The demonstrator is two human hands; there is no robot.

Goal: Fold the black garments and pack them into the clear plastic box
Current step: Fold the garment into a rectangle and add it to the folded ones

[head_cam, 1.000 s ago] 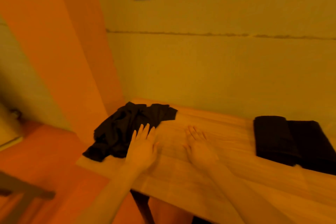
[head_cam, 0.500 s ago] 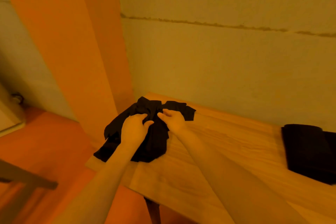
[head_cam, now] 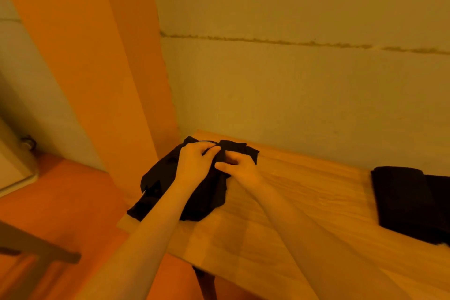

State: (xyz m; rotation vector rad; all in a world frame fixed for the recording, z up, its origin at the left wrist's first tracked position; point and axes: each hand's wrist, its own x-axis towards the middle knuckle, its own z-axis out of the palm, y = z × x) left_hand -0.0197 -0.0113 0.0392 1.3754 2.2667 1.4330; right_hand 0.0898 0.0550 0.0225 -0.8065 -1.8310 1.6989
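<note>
At the far left corner of the tabletop (head_cam: 304,202), the fingers (head_cam: 210,151) of the left hand (head_cam: 194,165) are curled into the upper edge of the crumpled black garment (head_cam: 170,190), and the right hand (head_cam: 239,168) pinches the same edge just beside them, thumb laid across the cloth. Both hands grip fabric near what may be a collar or waistband; which part it is cannot be told in this dim orange light.

The step looks like finding an edge to lift and spread the piece flat. To do it well, the hands should slide apart along that edge until each reaches a corner, then lift and shake so the bunched cloth hangs free. Part of the garment droops over the tabletop's left edge, so drawing it toward the bare wood in the middle would keep it from slipping to the floor.

A folded black stack (head_cam: 409,200) lies well apart at the right. No clear plastic box is in view.
</note>
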